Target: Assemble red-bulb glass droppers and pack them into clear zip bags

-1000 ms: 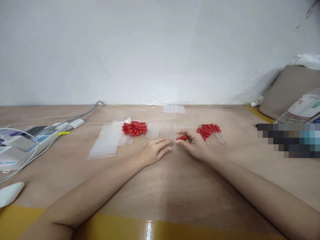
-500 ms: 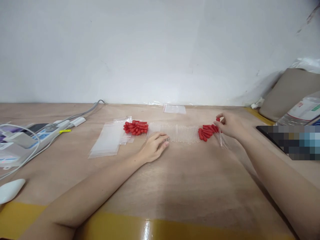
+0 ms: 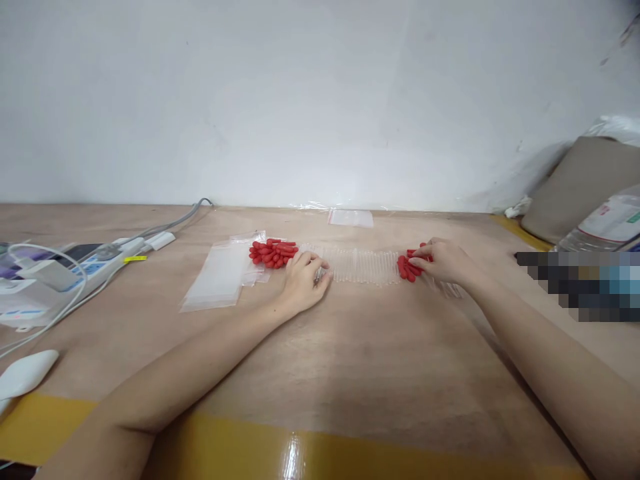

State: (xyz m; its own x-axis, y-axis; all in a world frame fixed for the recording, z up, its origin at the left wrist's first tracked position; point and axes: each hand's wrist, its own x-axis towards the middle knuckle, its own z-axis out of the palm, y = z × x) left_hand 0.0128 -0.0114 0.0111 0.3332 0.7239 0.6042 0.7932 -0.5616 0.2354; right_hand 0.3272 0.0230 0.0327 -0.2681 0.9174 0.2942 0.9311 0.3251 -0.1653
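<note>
In the head view my left hand (image 3: 305, 283) rests at the left end of a row of thin clear tubes (image 3: 365, 267). Its fingers are loosely bent and apart, the thumb separate, and I see nothing held. Just beyond the fingertips a pile of red rubber bulbs (image 3: 273, 253) lies heaped. At the other end of the row my right hand (image 3: 443, 259) is lowered over a smaller group of droppers with red bulbs (image 3: 407, 268). Thumb and fingers close round a red-bulbed dropper among them, partly hidden. Clear dropper stems (image 3: 453, 290) show below that hand.
Clear plastic bags (image 3: 213, 277) lie left of the red pile, another bag (image 3: 351, 218) by the wall. Far left are a power strip (image 3: 97, 263) with cables and a white mouse-like object (image 3: 27, 375). A grey bin (image 3: 575, 187) and a bottle (image 3: 603, 220) stand at right.
My right hand has come down and to the left, bringing the raised dropper onto the red-bulbed group. My left hand has shifted slightly left, towards the red pile.
</note>
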